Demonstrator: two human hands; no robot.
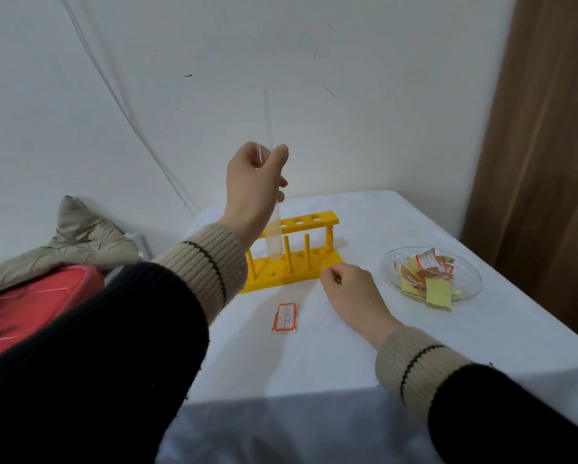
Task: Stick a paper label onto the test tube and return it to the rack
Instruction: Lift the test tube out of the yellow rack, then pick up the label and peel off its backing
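Dark sleeves reach over the table (pixel 364 329): left hand (pixel 252 189) pinches the test tube (pixel 274 236) upright above the yellow rack (pixel 294 259) near the far edge, right hand (pixel 351 293) rests curled, pinching nothing, beside the label (pixel 284 317).

Hidden, cropped and unreadable parts

The left hand (pixel 254 182) covers the middle of the clear test tube (pixel 274 242), whose top fades against the white wall. The left sleeve (pixel 200 262) hides the yellow rack's (pixel 294 259) left end. Writing on the red-bordered label (pixel 284 317) is too small to read. The red cloth item (pixel 30 303) is cut off at the left edge.
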